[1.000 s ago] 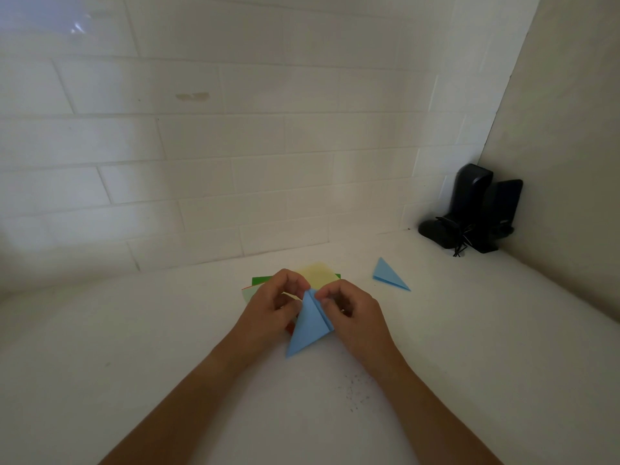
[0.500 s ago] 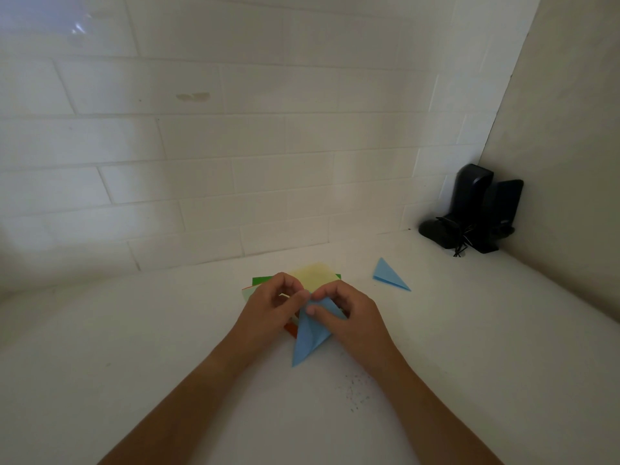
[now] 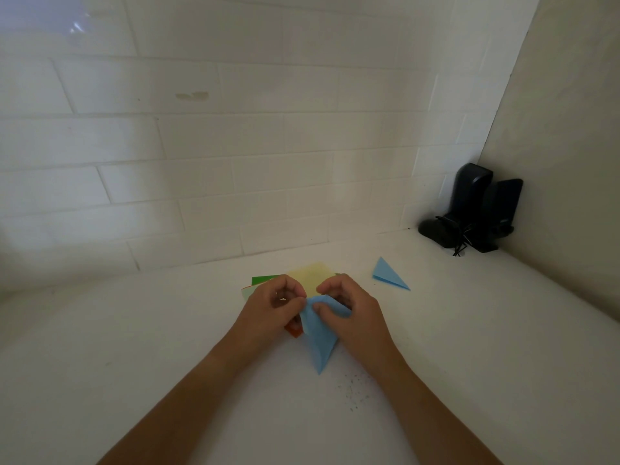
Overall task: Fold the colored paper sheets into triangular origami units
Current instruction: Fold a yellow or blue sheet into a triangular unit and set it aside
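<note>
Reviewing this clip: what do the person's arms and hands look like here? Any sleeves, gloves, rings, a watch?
Both forearms come in bare from the bottom edge, with no sleeve reaching into the frame. The left hand and the right hand are ungloved. No ring, watch, bracelet or marking shows on either hand or wrist. The fingernails look short and unpainted, though the dim light leaves that uncertain.

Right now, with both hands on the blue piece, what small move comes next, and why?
Probably press the top flap flat and crease it. Both the left hand and right hand pinch the blue paper at its upper end, which looks rumpled there, unlike the finished blue triangle lying flat.
</note>
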`<state>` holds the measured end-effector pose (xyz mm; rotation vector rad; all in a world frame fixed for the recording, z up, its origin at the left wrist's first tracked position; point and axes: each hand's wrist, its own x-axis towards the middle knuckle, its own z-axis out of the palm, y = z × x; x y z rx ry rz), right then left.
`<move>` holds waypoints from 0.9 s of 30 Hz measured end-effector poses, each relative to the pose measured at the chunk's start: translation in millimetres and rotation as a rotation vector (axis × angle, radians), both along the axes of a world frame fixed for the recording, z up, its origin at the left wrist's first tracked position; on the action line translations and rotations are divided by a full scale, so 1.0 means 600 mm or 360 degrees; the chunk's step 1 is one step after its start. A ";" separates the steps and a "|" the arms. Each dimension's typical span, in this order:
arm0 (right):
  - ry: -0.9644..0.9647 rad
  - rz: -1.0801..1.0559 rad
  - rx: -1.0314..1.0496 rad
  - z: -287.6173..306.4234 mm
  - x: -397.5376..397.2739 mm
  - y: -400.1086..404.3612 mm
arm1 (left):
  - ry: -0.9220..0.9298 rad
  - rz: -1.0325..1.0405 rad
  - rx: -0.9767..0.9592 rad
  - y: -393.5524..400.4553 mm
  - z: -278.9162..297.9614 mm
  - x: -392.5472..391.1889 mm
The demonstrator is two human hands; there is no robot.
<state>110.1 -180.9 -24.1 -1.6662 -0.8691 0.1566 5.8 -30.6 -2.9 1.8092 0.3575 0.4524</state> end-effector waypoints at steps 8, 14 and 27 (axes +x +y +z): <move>-0.0233 0.0091 0.0076 -0.006 0.004 0.004 | 0.0019 -0.0007 0.0037 -0.001 0.000 -0.002; -0.0292 0.0114 0.0044 -0.003 -0.001 0.005 | 0.0017 0.0055 0.0009 0.002 0.001 0.000; -0.0186 0.0044 -0.0042 0.004 -0.007 0.003 | 0.0015 0.0100 0.0022 0.007 -0.006 0.002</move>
